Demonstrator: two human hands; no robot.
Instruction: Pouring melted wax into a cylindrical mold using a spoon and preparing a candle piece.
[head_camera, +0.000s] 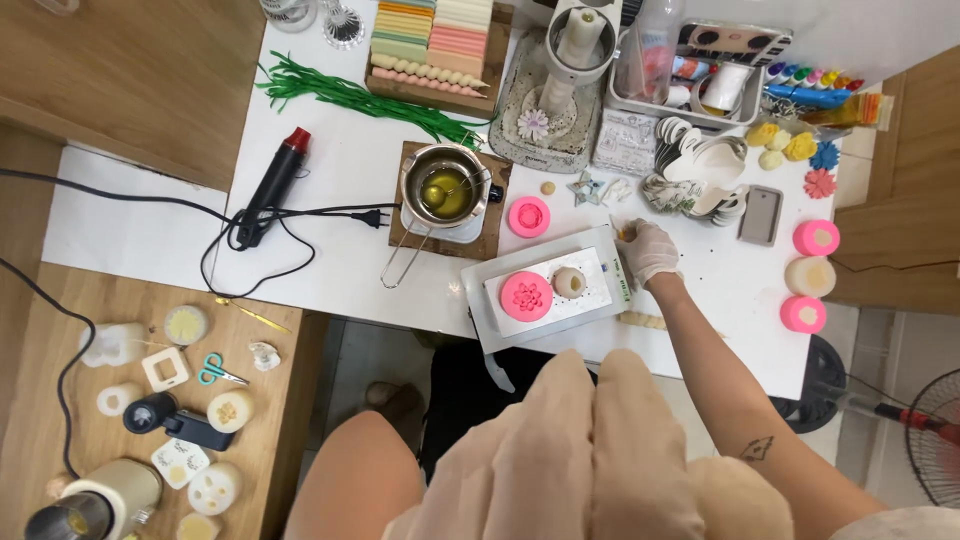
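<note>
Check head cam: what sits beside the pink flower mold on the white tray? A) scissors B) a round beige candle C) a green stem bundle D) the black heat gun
B: a round beige candle sits right of the pink flower mold on the white tray, close to the gloved right hand.

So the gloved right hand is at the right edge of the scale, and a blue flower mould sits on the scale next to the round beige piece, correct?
Not quite. The flower mould on the scale is pink, not blue, as the head view shows. The rest holds: the gloved right hand is at the scale's right edge, and the mould sits beside the round beige piece.
</note>
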